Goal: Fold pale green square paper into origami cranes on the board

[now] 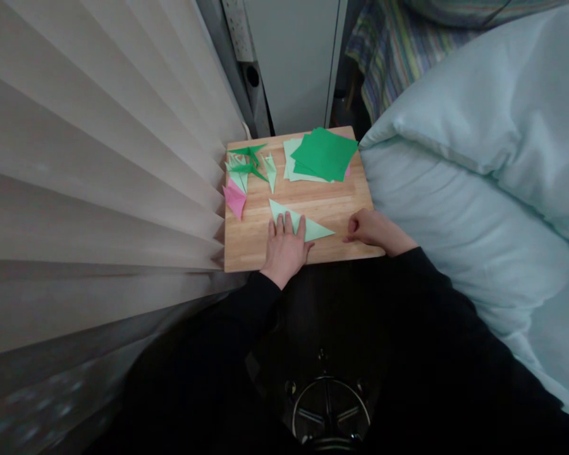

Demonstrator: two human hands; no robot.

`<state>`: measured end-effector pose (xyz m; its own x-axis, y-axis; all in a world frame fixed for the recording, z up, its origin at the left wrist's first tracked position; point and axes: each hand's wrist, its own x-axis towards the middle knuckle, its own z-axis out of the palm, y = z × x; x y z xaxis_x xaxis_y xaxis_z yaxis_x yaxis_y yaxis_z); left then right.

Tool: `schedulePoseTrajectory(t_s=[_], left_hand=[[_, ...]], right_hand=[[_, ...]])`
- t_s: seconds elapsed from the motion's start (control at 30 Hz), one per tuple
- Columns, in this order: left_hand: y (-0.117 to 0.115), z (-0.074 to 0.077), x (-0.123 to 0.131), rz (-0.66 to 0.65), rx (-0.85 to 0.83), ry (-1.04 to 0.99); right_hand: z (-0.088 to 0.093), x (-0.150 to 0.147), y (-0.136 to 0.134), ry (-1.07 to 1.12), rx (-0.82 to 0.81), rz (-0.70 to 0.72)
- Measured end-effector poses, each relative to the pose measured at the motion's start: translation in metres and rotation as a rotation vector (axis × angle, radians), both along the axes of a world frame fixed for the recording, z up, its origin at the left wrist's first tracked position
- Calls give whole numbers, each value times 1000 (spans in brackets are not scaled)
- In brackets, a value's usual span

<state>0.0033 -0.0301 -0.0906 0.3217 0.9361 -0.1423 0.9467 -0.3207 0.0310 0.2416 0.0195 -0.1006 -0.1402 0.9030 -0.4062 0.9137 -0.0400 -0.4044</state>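
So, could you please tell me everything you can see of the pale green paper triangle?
The pale green paper triangle lies flat on the wooden board, near its front edge. It looks like thin paper, long and sharp-tipped, pointing right. The left hand presses its middle with spread fingers; the right hand, curled, rests beside it without touching.

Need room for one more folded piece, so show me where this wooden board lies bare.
Bare wood: the near left corner of the wooden board, between the pink folded paper and the left hand; also the strip between the stack of green square sheets and the pale green paper triangle. Crowded: the far left corner, with small green folded figures.
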Motion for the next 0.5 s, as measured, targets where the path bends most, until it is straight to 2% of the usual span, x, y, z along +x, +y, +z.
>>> schedulePoseTrajectory(t_s=[0.1,0.33,0.43,0.5], left_hand=[[-1,-1,4,10,22,-11],[0,-7,4,-22,70,-7],[2,-6,0,-59,83,-72],[6,-5,-4,-67,76,-162]], right_hand=[[-1,-3,0,138,-12,-21],[-1,-26,0,463,-68,-210],[-1,-26,1,520,-111,-167],[3,-24,2,494,-8,-87]])
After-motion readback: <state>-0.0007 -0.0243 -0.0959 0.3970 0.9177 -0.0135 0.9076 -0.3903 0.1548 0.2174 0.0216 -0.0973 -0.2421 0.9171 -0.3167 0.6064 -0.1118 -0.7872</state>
